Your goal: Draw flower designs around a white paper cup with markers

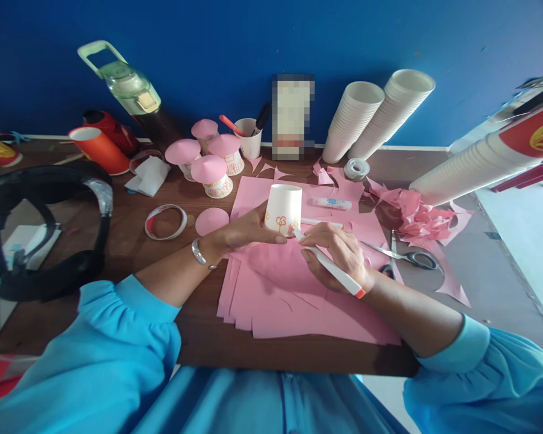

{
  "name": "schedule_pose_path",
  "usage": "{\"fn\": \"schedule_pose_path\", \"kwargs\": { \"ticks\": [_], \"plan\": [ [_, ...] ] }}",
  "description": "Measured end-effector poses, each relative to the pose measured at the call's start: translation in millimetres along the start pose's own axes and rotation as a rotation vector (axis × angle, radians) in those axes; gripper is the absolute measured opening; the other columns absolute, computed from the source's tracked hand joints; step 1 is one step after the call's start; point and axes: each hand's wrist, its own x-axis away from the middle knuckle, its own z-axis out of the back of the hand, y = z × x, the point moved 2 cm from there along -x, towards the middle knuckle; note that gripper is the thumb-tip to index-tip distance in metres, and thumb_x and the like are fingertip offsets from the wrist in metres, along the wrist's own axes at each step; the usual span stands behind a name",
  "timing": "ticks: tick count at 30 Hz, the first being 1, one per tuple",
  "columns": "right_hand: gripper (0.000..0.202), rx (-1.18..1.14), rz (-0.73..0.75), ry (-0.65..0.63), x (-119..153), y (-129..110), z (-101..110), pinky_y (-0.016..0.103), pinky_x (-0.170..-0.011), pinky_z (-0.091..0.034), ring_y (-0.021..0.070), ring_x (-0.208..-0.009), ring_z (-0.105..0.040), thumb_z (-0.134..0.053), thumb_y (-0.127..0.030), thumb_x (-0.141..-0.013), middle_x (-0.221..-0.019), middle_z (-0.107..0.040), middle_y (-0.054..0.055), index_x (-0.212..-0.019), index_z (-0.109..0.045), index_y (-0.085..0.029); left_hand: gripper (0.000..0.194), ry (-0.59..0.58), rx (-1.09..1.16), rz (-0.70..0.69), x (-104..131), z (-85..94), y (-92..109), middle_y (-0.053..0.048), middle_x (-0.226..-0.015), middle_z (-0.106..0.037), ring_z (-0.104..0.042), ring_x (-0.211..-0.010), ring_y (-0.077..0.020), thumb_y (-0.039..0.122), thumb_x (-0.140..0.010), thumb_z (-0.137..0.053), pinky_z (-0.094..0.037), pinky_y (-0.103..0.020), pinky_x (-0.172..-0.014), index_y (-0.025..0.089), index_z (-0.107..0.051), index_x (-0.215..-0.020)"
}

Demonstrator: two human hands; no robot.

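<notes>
A white paper cup (284,204), upside down, has orange and red flowers drawn near its rim. My left hand (253,228) is closed around its left side and lower edge. Held like a pen in my right hand (338,253) is a white marker (337,271) with an orange-red end, its tip at the drawings on the cup. Beneath both hands lie pink paper sheets (271,301). A second white pen (323,223) and a glue stick (332,203) rest on the paper behind my right hand.
Several decorated cups with pink cone tops (209,170) stand back left, beside a pen cup (249,144). Stacked paper cups (357,114) lean at the wall. Scissors (407,256), pink scraps (427,217) and clear tape (357,169) lie right; a tape roll (166,222), headset (103,241) and bottle (135,90) left.
</notes>
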Motion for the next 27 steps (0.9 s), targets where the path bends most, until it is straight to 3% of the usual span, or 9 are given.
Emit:
{"fn": "schedule_pose_path", "kwargs": {
  "ticks": [11, 27],
  "plan": [
    [0.023, -0.045, 0.027, 0.004, -0.4, -1.5, 0.1, 0.032, -0.064, -0.064, 0.0196, -0.074, -0.075, -0.061, -0.008, -0.099, -0.09, -0.076, 0.003, -0.117, -0.064, -0.022, 0.078, 0.01, -0.022, 0.015, -0.7, 0.7, -0.4, -0.008, -0.116, -0.078, -0.075, -0.105, -0.0245, 0.036, -0.073, -0.101, -0.059, -0.036, -0.088, 0.022, -0.063, -0.14],
    [0.025, -0.045, 0.028, 0.019, 0.8, -0.4, -0.8, 0.033, -0.065, -0.063, 0.0206, -0.078, -0.075, -0.062, -0.009, -0.099, -0.093, -0.076, 0.005, -0.12, -0.065, -0.021, 0.071, -0.012, -0.009, -0.001, 0.0, -1.8, 2.0, -0.009, -0.12, -0.078, -0.076, -0.11, -0.026, 0.033, -0.075, -0.099, -0.06, -0.037, -0.091, 0.022, -0.064, -0.136]
  ]
}}
